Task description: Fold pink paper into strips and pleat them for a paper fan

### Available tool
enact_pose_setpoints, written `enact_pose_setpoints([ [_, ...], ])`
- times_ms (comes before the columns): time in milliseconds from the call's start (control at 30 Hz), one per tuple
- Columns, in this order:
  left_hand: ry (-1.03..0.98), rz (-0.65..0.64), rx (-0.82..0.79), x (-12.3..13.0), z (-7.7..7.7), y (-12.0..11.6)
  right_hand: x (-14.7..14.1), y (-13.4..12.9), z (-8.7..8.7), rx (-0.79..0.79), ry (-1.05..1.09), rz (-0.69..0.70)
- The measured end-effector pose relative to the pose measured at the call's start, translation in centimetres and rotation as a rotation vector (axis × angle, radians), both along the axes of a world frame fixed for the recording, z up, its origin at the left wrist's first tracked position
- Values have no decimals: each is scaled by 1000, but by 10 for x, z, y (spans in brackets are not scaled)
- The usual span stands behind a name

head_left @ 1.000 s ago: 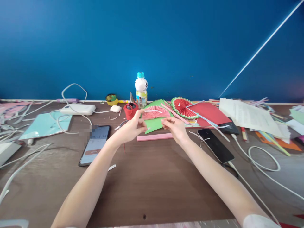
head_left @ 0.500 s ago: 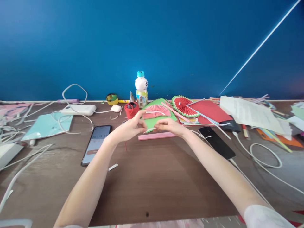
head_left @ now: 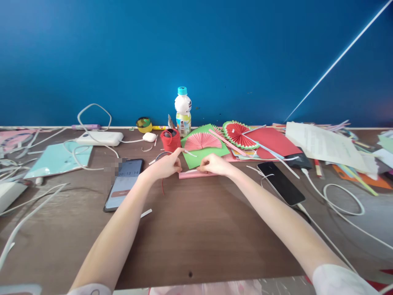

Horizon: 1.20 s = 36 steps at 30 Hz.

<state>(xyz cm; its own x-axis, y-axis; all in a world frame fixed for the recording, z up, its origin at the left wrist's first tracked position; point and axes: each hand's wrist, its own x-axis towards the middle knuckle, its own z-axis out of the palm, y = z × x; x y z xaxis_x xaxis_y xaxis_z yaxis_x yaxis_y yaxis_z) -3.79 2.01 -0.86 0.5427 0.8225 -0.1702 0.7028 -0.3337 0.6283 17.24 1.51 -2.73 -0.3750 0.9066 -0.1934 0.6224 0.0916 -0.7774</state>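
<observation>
In the head view, the right hand (head_left: 211,164) pinches a thin white strip (head_left: 190,171) just above a pink paper strip (head_left: 196,175), which lies nearer the desk's (head_left: 190,229) far edge than its near edge. The left hand (head_left: 167,164) has its index finger extended, a white sliver (head_left: 190,153) at its tip; whether its thumb grips anything I cannot tell. Beyond, a pink pleated paper fan (head_left: 202,142) lies on a green sheet (head_left: 211,152).

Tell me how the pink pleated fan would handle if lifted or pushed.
The pink pleated fan is probably light, since it looks like folded paper. Its narrow pleats may flex or spread if lifted by one end. Spread wide on the green sheet, it would likely slide, not roll.
</observation>
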Motion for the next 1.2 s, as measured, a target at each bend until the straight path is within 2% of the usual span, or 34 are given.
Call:
enact_pose_setpoints([
  [167, -77, 40, 16, 1, -4, 2, 2, 2, -3, 43, 95, 67],
  [400, -164, -39, -84, 3, -6, 3, 4, 5, 6, 65, 225, 149],
  [633, -218, -27, -77, 4, -9, 4, 5, 4, 2, -158, 374, 86],
  [700, -231, -12, -81, 4, -9, 4, 5, 4, -2, -161, 341, 64],
  [933, -119, -20, -91, 5, -12, 5, 1, 3, -7, 0, 146, 67],
  [1067, -137, -29, -86, 7, -15, 4, -5, -1, -6, 76, -21, 2],
  [1200, -143, -42, -94, 9, -14, 3, -10, -6, -8, 92, -66, -53],
])
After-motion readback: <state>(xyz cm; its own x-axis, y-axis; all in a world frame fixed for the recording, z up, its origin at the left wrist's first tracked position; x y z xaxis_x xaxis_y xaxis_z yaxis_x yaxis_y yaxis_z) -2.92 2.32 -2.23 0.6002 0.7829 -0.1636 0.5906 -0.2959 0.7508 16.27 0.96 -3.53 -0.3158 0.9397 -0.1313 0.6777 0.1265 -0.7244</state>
